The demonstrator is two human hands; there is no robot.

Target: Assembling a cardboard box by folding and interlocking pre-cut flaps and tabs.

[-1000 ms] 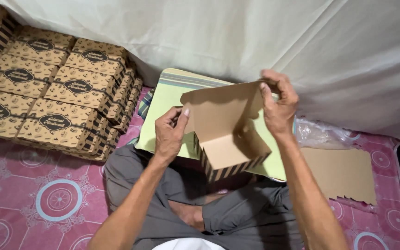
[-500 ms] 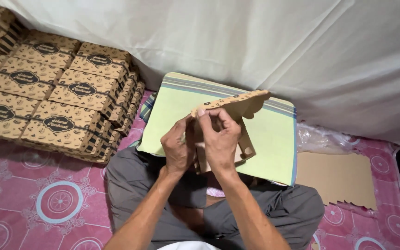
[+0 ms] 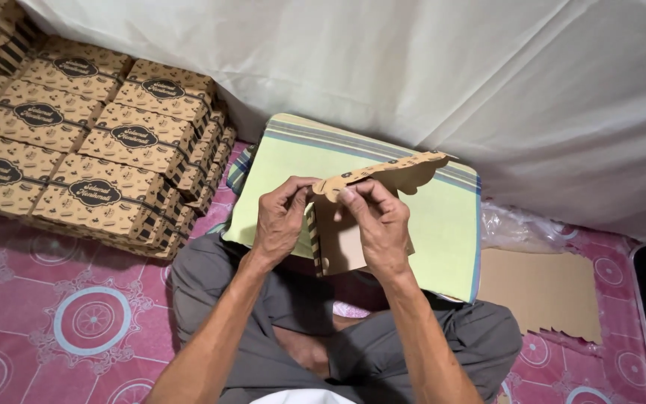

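Both of my hands hold a brown cardboard box [image 3: 338,243] over a pale green cushion [image 3: 285,179] on my lap. My left hand [image 3: 278,221] pinches the box's left side near its striped edge. My right hand [image 3: 375,224] grips the front near the top, fingers curled over the fold. The box's scalloped lid flap [image 3: 398,170] is folded down over the top and sticks out to the right. My crossed legs in grey trousers [image 3: 443,337] sit below.
A stack of several finished brown boxes with dark oval labels [image 3: 84,142] fills the left. Flat unfolded cardboard sheets [image 3: 543,288] lie on the pink patterned mat [image 3: 54,322] at right, by clear plastic wrap [image 3: 510,224]. A white cloth wall [image 3: 413,75] hangs behind.
The box lid, open a second ago, has been folded down. My right hand came in from the lid's far corner to the front of the box, close to my left hand.
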